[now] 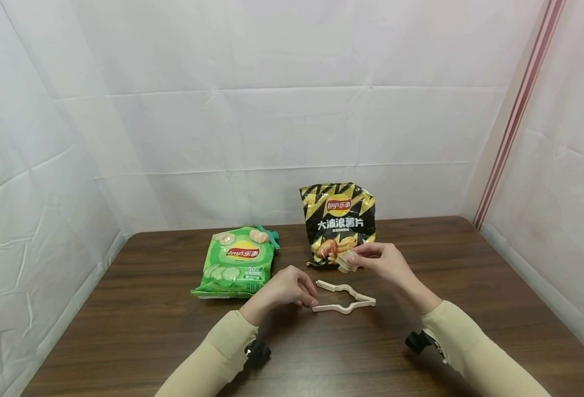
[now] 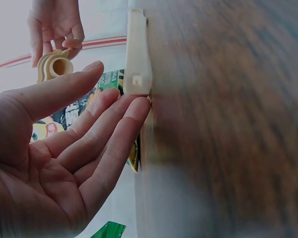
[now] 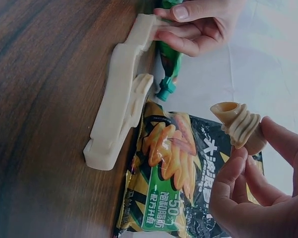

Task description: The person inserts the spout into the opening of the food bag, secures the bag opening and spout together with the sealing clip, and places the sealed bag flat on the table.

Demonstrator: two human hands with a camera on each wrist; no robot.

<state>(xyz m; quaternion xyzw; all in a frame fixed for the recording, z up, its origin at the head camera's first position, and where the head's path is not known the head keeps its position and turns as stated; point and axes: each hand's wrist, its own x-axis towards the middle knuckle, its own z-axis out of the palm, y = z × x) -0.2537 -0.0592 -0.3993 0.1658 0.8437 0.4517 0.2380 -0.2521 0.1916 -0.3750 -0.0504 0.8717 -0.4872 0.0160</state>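
Note:
A cream hinged bag clip [image 1: 345, 309] lies spread on the table, its two arms apart. My left hand [image 1: 292, 286] is at the near arm's free end. In the left wrist view its fingertips [image 2: 139, 104] touch that end with fingers nearly straight, the thumb standing off. My right hand [image 1: 383, 262] pinches a cream ridged, hollow cap [image 3: 239, 126] between thumb and fingers, above the table. Its round opening shows in both wrist views. Behind it, a black and yellow chip bag [image 1: 339, 226] stands upright.
A green chip bag [image 1: 234, 264] stands on the left, leaning back, with a teal clip [image 1: 270, 237] by its top right corner. The brown wooden table [image 1: 148, 331] ends at white sheeting [image 1: 292, 127] behind and on both sides.

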